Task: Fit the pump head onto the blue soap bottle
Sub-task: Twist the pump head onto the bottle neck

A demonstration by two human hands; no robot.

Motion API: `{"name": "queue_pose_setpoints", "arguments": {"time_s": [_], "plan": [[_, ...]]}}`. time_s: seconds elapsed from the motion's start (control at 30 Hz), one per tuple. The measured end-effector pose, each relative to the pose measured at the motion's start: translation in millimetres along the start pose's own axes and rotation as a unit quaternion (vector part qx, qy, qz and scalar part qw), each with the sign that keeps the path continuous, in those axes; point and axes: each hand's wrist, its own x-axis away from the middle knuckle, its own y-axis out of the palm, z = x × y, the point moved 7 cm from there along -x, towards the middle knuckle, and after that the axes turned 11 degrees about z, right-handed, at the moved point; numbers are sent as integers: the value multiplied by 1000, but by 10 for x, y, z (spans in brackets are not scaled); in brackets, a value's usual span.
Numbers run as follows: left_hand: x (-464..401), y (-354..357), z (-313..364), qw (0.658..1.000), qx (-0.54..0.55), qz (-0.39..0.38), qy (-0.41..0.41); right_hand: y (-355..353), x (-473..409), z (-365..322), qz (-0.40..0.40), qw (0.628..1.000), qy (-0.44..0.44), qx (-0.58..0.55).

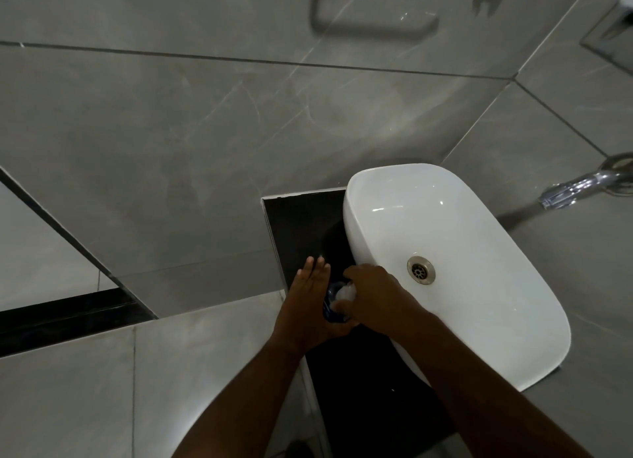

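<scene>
The blue soap bottle [330,307] stands on the dark counter just left of the basin, mostly hidden between my two hands. Its white pump head [346,292] shows at the top of the bottle. My right hand [371,295] is curled over the pump head from the right, fingers closed around it. My left hand [310,303] presses against the bottle's left side with its fingers stretched out straight and its palm against the bottle.
A white oval basin [445,252] with a metal drain [420,268] sits right of the bottle on the dark counter [301,231]. A chrome tap [582,183] juts from the right wall. Grey tiled wall and floor surround the counter.
</scene>
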Motion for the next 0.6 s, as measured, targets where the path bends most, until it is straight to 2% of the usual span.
{"name": "queue_pose_setpoints", "arguments": {"time_s": [0.1, 0.2, 0.3, 0.37, 0.47, 0.6], "plan": [[-11, 8, -9, 1000, -1, 3, 10, 38, 20, -43, -19, 999, -36, 28], [-24, 35, -25, 999, -29, 3, 18, 17, 14, 34, 14, 998, 7, 59], [-33, 56, -63, 999, -32, 2, 10, 17, 36, 104, 41, 999, 20, -2], [-39, 48, -67, 1000, -22, 7, 10, 68, 57, 108, 7, 999, -10, -50], [-47, 51, -55, 1000, -23, 2, 17, 118, 7, 71, 3, 999, -50, 6], [-53, 59, -76, 1000, -14, -3, 2, 92, -44, 141, 35, 998, 19, 44]]}}
